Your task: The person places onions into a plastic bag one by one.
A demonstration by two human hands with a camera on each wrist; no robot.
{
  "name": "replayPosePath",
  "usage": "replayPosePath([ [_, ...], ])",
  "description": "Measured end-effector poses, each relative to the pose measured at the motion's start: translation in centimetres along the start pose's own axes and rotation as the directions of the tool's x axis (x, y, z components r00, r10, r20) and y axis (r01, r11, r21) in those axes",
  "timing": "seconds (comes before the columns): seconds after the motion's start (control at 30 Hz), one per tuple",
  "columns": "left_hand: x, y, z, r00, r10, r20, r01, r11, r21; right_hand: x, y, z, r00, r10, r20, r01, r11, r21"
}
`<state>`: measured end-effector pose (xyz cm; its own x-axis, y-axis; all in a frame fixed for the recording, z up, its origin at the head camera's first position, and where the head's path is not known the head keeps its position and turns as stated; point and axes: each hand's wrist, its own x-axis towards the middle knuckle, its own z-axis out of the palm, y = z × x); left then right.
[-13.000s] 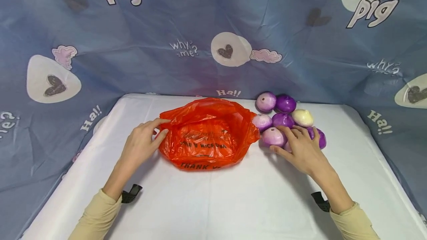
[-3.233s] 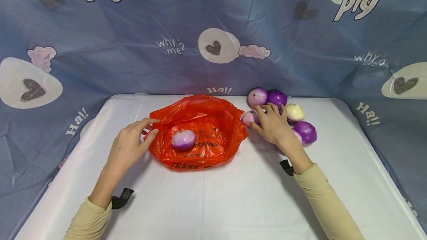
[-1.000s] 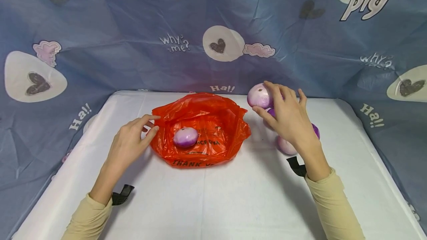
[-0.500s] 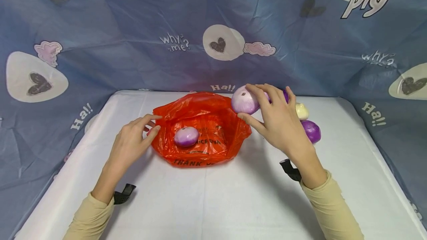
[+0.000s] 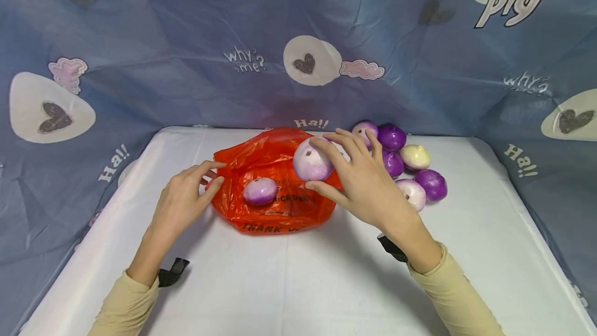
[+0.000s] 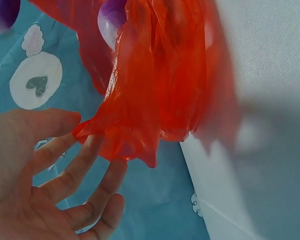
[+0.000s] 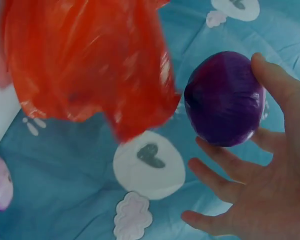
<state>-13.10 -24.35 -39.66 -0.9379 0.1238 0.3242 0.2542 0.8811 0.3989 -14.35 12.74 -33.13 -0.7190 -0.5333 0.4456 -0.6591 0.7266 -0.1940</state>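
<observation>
My left hand point(image 5: 179, 201) pinches the left rim of a red plastic bag point(image 5: 275, 141), thumb against fingertips; the bunched plastic point(image 6: 135, 115) shows in the left wrist view. The bag stands with its mouth spread and black print inside. One purple-and-white onion point(image 5: 260, 192) lies in it. Over the bag's right side, my right hand point(image 5: 368, 191) holds another onion point(image 5: 311, 161) between thumb and fingers, its pale end facing the head camera. From the right wrist view, the same onion point(image 7: 225, 100) shows its dark purple side, beside the bag's outer wall point(image 7: 90, 60).
Right of the bag sits a cluster of several onions: light purple point(image 5: 412, 194), deep purple point(image 5: 431, 184) and one pale yellow point(image 5: 415, 157). White cloth covers the table point(image 5: 233, 284). A blue printed curtain point(image 5: 196, 92) rises behind and at both sides.
The first onion has gone into the bag since the oldest frame. My right hand has since lifted another from the cluster and carried it left over the bag. My left hand stays at the rim.
</observation>
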Motion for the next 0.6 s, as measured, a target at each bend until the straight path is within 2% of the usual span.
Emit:
replayPosePath([
  [0.17,-0.1,-0.1,0.0,1.000,0.002,0.000,-0.002,1.000,-0.002,0.1,-0.6,0.3,0.999,-0.042,-0.010,0.041,0.999,-0.007],
  [0.3,-0.1,-0.1,0.0,1.000,0.001,-0.005,-0.001,1.000,-0.005,0.1,-0.8,1.1,0.998,-0.059,0.013,0.059,0.998,-0.030],
  [0.6,-0.1,-0.2,-0.1,1.000,0.003,-0.008,-0.003,1.000,0.002,-0.2,-1.7,5.6,0.991,-0.126,0.054,0.132,0.984,-0.122],
])
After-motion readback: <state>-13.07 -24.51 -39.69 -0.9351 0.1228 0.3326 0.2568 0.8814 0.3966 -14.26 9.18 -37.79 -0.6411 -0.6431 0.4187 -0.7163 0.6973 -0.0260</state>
